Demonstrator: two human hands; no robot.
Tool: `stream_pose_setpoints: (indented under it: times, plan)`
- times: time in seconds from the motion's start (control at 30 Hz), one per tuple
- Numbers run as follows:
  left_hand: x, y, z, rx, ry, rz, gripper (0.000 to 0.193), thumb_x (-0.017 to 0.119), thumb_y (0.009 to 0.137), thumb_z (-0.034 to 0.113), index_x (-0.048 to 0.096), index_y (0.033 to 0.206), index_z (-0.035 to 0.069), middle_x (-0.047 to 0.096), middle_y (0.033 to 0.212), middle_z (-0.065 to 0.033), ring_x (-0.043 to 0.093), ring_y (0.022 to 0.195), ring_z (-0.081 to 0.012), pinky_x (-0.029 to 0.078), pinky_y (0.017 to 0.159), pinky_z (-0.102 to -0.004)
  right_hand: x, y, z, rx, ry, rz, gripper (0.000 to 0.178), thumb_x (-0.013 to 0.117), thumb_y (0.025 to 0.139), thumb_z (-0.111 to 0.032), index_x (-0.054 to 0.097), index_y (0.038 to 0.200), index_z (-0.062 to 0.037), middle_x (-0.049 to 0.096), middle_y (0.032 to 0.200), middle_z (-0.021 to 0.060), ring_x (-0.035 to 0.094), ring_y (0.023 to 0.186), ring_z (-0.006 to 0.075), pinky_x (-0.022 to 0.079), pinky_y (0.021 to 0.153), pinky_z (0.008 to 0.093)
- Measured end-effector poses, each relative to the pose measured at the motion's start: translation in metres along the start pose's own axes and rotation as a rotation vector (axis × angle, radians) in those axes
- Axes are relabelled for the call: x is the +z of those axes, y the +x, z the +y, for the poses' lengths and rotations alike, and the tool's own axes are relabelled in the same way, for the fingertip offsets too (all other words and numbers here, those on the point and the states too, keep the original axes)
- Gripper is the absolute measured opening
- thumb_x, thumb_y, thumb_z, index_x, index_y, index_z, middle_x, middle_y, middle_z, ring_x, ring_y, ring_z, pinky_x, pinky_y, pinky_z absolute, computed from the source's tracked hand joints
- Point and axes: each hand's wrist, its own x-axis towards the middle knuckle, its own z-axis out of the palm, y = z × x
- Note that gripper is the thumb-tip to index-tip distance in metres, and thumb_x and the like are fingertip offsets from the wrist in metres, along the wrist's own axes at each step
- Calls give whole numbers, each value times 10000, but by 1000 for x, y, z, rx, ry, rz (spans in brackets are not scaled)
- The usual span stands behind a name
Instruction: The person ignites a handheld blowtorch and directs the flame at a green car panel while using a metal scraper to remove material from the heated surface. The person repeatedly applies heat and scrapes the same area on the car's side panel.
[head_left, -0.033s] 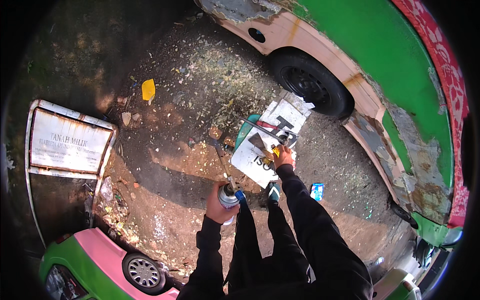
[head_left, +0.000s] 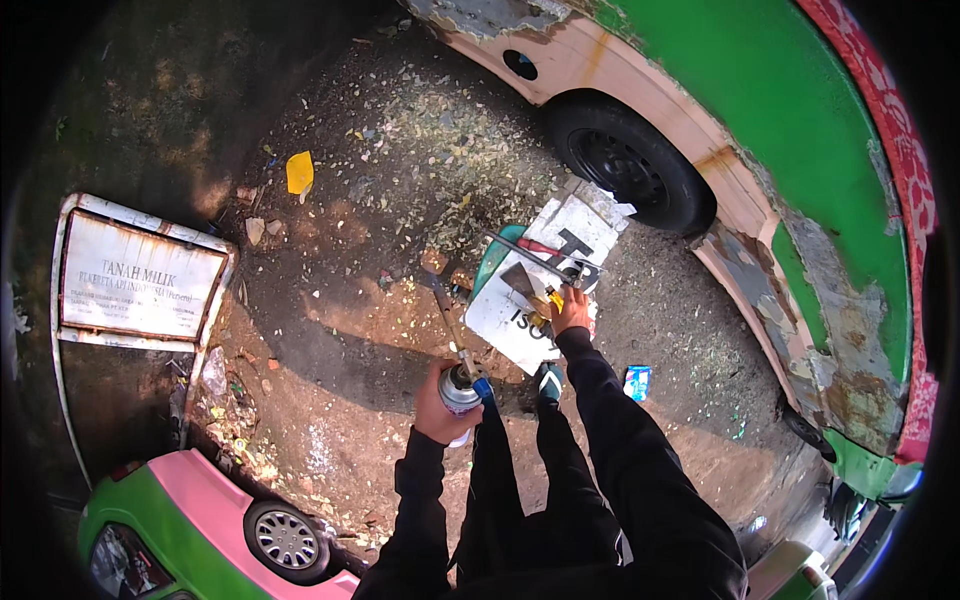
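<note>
My left hand (head_left: 436, 408) is wrapped round the can of a gas torch (head_left: 460, 392), whose long metal nozzle points away from me, up and left. A blue fitting sits at the can's top. My right hand (head_left: 572, 312) reaches over a white board (head_left: 515, 330) with black lettering, its fingers closed on a small yellow object (head_left: 555, 299), partly hidden. Beside that hand lies a scraper (head_left: 521, 283) with a wide dull blade. Farther up the board, a tool with a red handle (head_left: 538, 247) and a dark metal bar (head_left: 525, 256) rest across it.
A green and pink vehicle body with peeling patches and a black wheel (head_left: 628, 165) stands at the upper right. A green and pink car (head_left: 190, 500) is at lower left, below a rusty white sign (head_left: 135, 285). A blue packet (head_left: 637, 383) and a yellow scrap (head_left: 299, 173) lie on the littered ground.
The view has shifted slightly, so the surroundings sit a little farther right. Both hands keep nearly the same places and holds.
</note>
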Motion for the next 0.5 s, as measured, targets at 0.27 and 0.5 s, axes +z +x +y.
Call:
stream_pose_setpoints:
  times: [0.27,0.5]
  plan:
    - [4,-8,50,-54,89,172,723,877,615,178,501,1215,32,680,1025,-148,696,963,-267,545,854,-389,-130,-35,-108,-98,486,-118,266,541,959,-63,538,1211,24,633,965,178,635,837,303,503,759,377]
    - [-18,-42,117,-7,106,411,709,866,652,221,476,1216,42,700,1005,-202,715,963,-364,564,792,-434,-251,-77,-229,-438,830,-450,301,614,950,-116,534,1205,21,655,909,127,635,756,205,506,713,330]
